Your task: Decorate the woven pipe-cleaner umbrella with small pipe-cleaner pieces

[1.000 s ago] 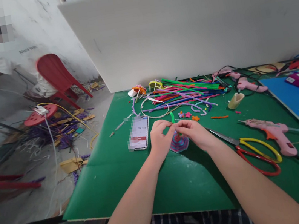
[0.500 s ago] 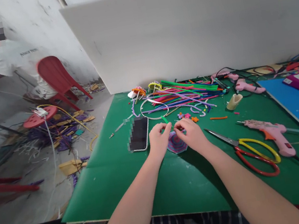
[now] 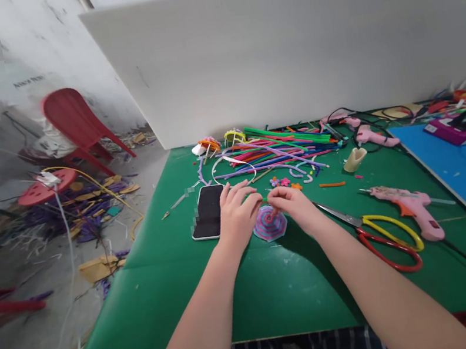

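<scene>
A short green pipe cleaner (image 3: 264, 199) spans the small gap between my two hands. My left hand (image 3: 238, 212) pinches one end of it, thumb against forefinger, with the other fingers stretched out over the phone's right edge. At the other end my right hand (image 3: 294, 203) holds it between thumb and fingertips. Just below them a small striped pink, blue and purple cone (image 3: 269, 229), shaped like an umbrella top, rests on the green table (image 3: 216, 284). A pinkish stem rises from its middle near my right fingers.
Left lies a phone (image 3: 209, 211). Behind are a white hairband (image 3: 254, 169), small flowers (image 3: 284, 182) and coloured pipe cleaners (image 3: 286, 145). Scissors (image 3: 352, 220), a pink glue gun (image 3: 417, 206), a beige tube (image 3: 354, 160) and a blue board (image 3: 452, 179) are right. A person sits far left.
The green pipe cleaner's end stood up from my left fingers; now it lies level between both hands. My left fingers have stretched out, and more of the striped cone shows. The view has shifted slightly right.
</scene>
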`<action>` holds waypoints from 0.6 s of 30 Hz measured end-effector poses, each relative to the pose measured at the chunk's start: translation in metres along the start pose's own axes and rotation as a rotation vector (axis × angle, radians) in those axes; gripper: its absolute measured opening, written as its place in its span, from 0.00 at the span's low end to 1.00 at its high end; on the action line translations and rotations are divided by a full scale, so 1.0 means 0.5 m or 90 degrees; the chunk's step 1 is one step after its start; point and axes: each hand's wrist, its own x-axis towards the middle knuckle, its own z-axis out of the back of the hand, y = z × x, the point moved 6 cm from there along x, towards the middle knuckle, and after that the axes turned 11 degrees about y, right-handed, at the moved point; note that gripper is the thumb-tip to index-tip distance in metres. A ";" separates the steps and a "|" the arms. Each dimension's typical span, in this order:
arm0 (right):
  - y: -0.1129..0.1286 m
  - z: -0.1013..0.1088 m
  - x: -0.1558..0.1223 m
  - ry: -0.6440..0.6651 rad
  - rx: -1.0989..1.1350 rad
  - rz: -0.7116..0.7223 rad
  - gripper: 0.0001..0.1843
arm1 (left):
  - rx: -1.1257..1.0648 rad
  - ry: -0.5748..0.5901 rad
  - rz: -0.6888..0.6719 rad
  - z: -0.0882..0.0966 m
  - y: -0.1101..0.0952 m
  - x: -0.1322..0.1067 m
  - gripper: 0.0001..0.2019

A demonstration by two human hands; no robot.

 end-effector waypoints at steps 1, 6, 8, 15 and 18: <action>0.000 0.000 0.000 -0.002 0.001 -0.002 0.09 | 0.003 0.009 -0.006 -0.002 -0.001 0.000 0.06; -0.007 0.003 -0.003 -0.023 -0.001 -0.046 0.13 | 0.037 0.019 -0.038 -0.004 -0.006 -0.003 0.08; -0.016 0.001 -0.004 -0.007 0.033 -0.089 0.13 | 0.040 0.019 -0.042 -0.003 -0.006 -0.004 0.08; -0.031 -0.011 -0.006 0.076 0.099 -0.139 0.09 | 0.029 -0.011 -0.060 0.006 -0.011 -0.004 0.07; -0.017 -0.004 -0.002 0.032 -0.006 -0.084 0.06 | 0.035 -0.009 -0.048 0.004 -0.009 -0.004 0.08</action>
